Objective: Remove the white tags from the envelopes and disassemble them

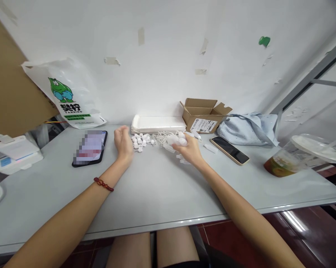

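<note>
My left hand [123,144] stands on its edge on the table, palm turned toward a cluster of small white plastic caps [140,140]. It holds nothing, and its fingers are loosely curved and partly foreshortened. My right hand [190,149] is closed around several translucent white plastic pieces [173,140], whose exact kind I cannot make out. Thin white strings [158,139] lie tangled between the two hands. More clear pieces [182,159] show under and beside my right hand. Behind the pile lies a stack of flat white sleeves [159,123].
An open cardboard box [203,116] stands behind my right hand, beside a light blue fabric bag [249,128]. A dark phone [230,150] and a plastic drink cup [292,156] are at right. At left are a lit phone [90,148], a white printed bag [70,93] and a charger [17,152].
</note>
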A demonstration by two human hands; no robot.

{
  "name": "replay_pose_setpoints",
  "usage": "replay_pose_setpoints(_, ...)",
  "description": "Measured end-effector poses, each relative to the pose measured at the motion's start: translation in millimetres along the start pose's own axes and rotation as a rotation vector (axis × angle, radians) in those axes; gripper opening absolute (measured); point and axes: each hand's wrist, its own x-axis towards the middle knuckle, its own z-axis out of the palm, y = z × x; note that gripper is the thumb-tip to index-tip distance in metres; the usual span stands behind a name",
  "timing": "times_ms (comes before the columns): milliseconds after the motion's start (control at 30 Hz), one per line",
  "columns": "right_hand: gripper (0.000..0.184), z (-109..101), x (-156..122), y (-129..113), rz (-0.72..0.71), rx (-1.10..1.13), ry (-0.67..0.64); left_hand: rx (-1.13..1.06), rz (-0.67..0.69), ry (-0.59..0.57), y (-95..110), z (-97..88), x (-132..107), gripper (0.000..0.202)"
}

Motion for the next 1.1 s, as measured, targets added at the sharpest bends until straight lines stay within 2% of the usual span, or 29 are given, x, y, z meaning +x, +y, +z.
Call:
replay_pose_setpoints(33,0.016,-1,0,-2,0.029,0.090,-0.029,0.007,0.019,-0.030,6,1.2,-6,0.020)
replay_pose_setpoints(100,0.020,-3,-2,-7,0.099,0.245,-0.100,0.041,-0.015,-0.312,19,5.0,-19,0.020)
replay_pose_setpoints(167,0.021,-4,-3,-11,0.164,0.358,-0.158,0.077,-0.082,-0.531,29,9.5,-33,0.022)
replay_pose_setpoints(200,0.020,-5,-4,-12,0.180,0.401,-0.182,0.088,-0.109,-0.615,33,11.6,-39,0.024)
replay_pose_setpoints(267,0.019,-4,-5,-12,0.182,0.476,-0.225,0.076,-0.164,-0.693,36,14.4,-46,0.028)
replay_pose_setpoints(333,0.018,-2,-6,-12,0.179,0.553,-0.282,0.030,-0.214,-0.699,36,15.2,-50,0.029)
replay_pose_setpoints(467,0.016,2,-7,-12,0.206,0.655,-0.385,-0.015,-0.290,-0.633,36,13.7,-50,0.024)
replay_pose_setpoints(667,0.015,4,-9,-18,0.263,0.707,-0.440,-0.057,-0.319,-0.453,35,15.9,-48,0.020)
replay_pose_setpoints(800,0.017,1,-11,-21,0.250,0.700,-0.485,-0.139,-0.343,-0.255,34,9.8,-31,0.017)
replay_pose_setpoints(833,0.017,0,-12,-21,0.251,0.694,-0.483,-0.140,-0.349,-0.237,35,7.1,-27,0.017)
replay_pose_setpoints(900,0.016,-1,-12,-22,0.263,0.683,-0.465,-0.120,-0.361,-0.306,39,2.8,-21,0.019)
replay_pose_setpoints(1033,0.015,1,-11,-20,0.273,0.669,-0.458,-0.073,-0.395,-0.633,47,3.2,-30,0.023)
replay_pose_setpoints(1100,0.014,3,-11,-20,0.263,0.656,-0.460,-0.054,-0.373,-0.722,50,6.3,-39,0.023)
